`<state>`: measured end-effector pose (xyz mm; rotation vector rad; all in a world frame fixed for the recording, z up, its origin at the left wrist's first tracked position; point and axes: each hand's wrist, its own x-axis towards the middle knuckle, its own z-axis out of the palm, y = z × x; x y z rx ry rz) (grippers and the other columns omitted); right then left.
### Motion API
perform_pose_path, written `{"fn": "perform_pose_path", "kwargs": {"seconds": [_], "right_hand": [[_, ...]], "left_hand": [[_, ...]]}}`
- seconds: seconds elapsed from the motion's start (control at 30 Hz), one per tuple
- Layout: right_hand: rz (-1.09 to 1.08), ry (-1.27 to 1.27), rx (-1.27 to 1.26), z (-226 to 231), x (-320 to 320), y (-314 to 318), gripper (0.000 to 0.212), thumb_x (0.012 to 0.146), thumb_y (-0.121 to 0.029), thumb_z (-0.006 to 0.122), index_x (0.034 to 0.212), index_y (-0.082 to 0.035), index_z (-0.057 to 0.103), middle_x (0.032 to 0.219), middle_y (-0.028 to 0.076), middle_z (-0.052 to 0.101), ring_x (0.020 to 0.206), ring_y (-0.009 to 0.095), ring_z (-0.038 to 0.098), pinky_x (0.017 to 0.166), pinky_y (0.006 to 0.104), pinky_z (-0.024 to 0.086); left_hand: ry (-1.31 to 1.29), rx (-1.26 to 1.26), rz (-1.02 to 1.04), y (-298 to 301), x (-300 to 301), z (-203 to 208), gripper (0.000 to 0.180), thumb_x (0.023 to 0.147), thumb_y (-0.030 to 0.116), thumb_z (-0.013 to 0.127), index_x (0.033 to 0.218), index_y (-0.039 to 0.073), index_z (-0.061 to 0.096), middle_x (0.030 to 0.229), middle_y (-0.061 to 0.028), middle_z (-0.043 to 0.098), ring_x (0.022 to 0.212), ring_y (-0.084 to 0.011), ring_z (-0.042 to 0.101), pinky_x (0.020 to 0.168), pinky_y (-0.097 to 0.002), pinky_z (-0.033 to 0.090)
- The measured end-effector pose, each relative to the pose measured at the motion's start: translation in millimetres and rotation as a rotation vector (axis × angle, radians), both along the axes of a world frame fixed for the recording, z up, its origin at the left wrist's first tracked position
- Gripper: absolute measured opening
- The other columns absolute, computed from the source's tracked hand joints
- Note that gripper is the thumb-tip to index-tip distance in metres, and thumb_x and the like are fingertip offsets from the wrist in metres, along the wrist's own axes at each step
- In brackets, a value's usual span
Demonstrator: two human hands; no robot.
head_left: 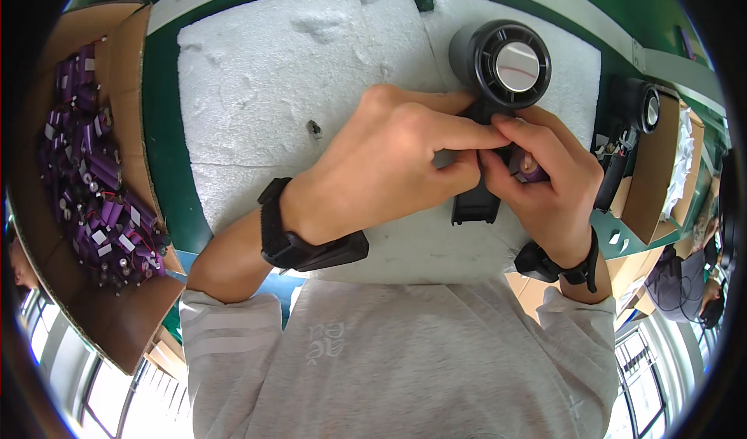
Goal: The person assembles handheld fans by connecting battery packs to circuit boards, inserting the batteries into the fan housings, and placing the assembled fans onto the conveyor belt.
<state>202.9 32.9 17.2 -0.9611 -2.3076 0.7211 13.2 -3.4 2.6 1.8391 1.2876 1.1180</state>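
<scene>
A black handheld fan (469, 59) with a round ribbed head and a silver disc at its centre lies on white foam sheets (264, 73). My left hand (393, 151) is closed around the neck below its head, with thumb and index finger bent toward the handle. Beneath the hands the handle's lower end (476, 205) shows as an open black shell. In the curled fingers of my right hand (556, 155) is a purple battery cell (531, 168), beside the handle. The fingertips of both hands meet over the handle, hiding what lies between them.
On the left, a cardboard box (128, 73) holds many purple battery cells with wires. At the right stand another black fan (644, 106), dark parts and a cardboard box (642, 186) with white wrapping. A co-worker (685, 283) sits at the far right.
</scene>
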Motion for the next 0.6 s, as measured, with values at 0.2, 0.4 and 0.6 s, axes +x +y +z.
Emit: {"fn": "perform_pose_path", "kwargs": {"seconds": [0.2, 0.4, 0.6], "right_hand": [[0.025, -0.009, -0.108, 7.9, 1.3, 2.3, 0.038, 0.068, 0.004, 0.077, 0.104, 0.001, 0.065, 0.096, 0.013, 0.066, 0.077, 0.02, 0.065, 0.063, 0.0247, 0.05], [-0.037, 0.127, -0.757, 37.1, 12.9, 4.6, 0.038, 0.075, 0.005, 0.071, 0.112, 0.0, 0.061, 0.097, 0.01, 0.065, 0.077, 0.014, 0.063, 0.059, 0.0242, 0.048], [-0.094, 0.026, -0.656, 32.3, 27.1, 15.7, 0.034, 0.078, 0.006, 0.068, 0.111, 0.0, 0.06, 0.1, 0.009, 0.065, 0.077, 0.012, 0.064, 0.058, 0.0255, 0.049]], "left_hand": [[-0.102, -0.002, 0.03, -5.7, 1.0, -2.7, 0.028, 0.066, -0.003, 0.065, 0.091, 0.009, 0.073, 0.083, -0.0121, 0.066, 0.071, -0.0304, 0.065, 0.061, -0.0358, 0.054], [-0.136, -0.086, 0.099, -4.0, -8.1, -5.4, 0.034, 0.071, -0.004, 0.066, 0.101, 0.012, 0.073, 0.104, -0.013, 0.064, 0.082, -0.0255, 0.067, 0.071, -0.031, 0.055], [-0.132, -0.109, 0.114, -0.1, -10.7, -2.2, 0.034, 0.073, -0.003, 0.066, 0.103, 0.012, 0.072, 0.105, -0.0139, 0.063, 0.083, -0.0244, 0.067, 0.072, -0.0298, 0.055]]}}
